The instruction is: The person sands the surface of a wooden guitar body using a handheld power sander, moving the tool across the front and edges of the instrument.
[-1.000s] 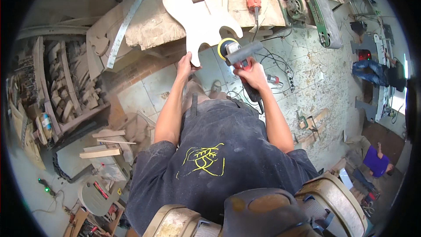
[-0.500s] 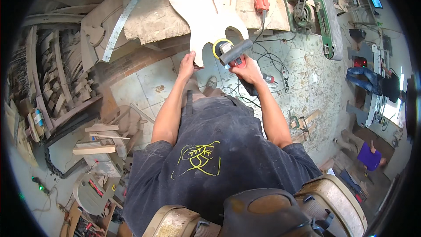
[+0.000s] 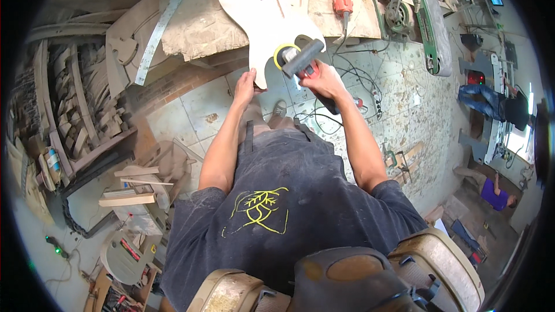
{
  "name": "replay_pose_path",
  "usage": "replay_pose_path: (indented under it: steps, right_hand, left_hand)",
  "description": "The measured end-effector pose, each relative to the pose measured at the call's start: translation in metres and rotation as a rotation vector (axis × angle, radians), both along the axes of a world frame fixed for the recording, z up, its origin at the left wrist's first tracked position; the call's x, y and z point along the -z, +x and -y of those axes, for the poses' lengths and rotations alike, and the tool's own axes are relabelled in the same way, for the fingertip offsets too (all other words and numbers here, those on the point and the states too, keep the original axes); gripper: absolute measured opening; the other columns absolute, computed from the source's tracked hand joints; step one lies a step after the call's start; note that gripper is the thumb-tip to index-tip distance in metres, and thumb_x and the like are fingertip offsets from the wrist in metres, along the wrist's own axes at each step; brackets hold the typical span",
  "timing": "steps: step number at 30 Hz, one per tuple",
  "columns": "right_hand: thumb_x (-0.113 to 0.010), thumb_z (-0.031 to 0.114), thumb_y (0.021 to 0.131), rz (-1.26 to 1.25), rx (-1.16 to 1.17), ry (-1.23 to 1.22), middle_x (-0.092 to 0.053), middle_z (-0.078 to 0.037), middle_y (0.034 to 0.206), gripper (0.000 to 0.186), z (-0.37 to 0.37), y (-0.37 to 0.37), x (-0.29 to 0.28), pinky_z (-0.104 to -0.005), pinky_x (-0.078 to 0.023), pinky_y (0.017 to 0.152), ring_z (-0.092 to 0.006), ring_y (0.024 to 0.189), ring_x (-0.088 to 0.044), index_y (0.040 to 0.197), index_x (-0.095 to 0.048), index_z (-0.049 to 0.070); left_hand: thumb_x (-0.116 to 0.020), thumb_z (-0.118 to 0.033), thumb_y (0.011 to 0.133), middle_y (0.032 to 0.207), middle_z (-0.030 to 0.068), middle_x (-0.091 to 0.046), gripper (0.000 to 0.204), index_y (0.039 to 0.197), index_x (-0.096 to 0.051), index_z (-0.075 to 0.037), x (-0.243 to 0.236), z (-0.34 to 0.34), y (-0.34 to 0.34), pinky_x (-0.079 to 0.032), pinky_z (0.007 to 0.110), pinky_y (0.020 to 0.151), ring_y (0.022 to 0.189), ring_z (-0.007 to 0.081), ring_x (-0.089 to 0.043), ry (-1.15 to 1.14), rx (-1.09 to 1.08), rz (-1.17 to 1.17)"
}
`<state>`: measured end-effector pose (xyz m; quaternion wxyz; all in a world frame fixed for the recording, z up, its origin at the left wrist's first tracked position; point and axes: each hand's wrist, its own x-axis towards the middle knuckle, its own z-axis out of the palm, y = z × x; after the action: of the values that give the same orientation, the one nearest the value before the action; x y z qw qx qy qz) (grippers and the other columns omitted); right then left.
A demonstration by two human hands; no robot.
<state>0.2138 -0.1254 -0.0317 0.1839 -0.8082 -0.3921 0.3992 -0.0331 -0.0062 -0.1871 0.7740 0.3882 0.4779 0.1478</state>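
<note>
A pale, unpainted wooden electric guitar body lies on the bench, its two horns jutting over the edge toward me. My left hand grips the tip of its left horn, thumb on top. In my right hand is a handheld power sander with a dark side handle and a yellow-rimmed round pad. The pad sits at the curved cutout between the horns, tilted against or very near the wood's edge; exact contact cannot be made out.
A red-bodied power tool lies on the workbench, beside a green belt sander. Cables loop on the tiled floor. Wood offcuts fill a rack at left. Two other people are farther off at right.
My right hand has moved the sander slightly left and away from me, deeper into the curve between the horns. My left hand keeps its grip on the horn.
</note>
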Motion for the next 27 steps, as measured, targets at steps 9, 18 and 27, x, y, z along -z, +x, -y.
replay_pose_path:
  steps: [9, 18, 27]
  right_hand:
    - [-0.082, 0.045, 0.064, -0.01, -0.092, -0.017, -0.073, -0.024, 0.094, 0.065, 0.03, 0.007, -0.014, -0.0454, -0.055, 0.085, -0.0399, 0.091, -0.072, 0.105, -0.067, -0.003]
    - [-0.082, 0.048, 0.063, -0.025, -0.11, -0.012, -0.074, -0.025, 0.097, 0.07, -0.019, 0.02, -0.002, -0.0455, -0.056, 0.087, -0.0404, 0.093, -0.072, 0.109, -0.068, -0.002]
    - [-0.085, 0.043, 0.062, -0.044, -0.157, -0.035, -0.074, -0.023, 0.095, 0.065, 0.026, 0.031, -0.005, -0.0442, -0.056, 0.086, -0.0367, 0.091, -0.073, 0.106, -0.069, -0.001]
  left_hand:
    - [-0.048, -0.051, 0.11, 0.098, 0.0174, -0.074, 0.056, 0.124, -0.056, 0.003, -0.007, 0.003, -0.002, -0.064, 0.037, 0.074, 0.079, 0.0273, -0.077, 0.012, 0.0, -0.022]
    - [-0.049, -0.05, 0.109, 0.098, 0.0175, -0.074, 0.056, 0.12, -0.057, 0.004, -0.01, 0.002, 0.004, -0.065, 0.037, 0.075, 0.079, 0.027, -0.077, -0.004, -0.014, -0.001]
    - [-0.05, -0.052, 0.109, 0.099, 0.0175, -0.073, 0.058, 0.119, -0.058, 0.004, -0.004, 0.003, -0.003, -0.065, 0.038, 0.075, 0.08, 0.0269, -0.077, 0.02, -0.019, 0.006]
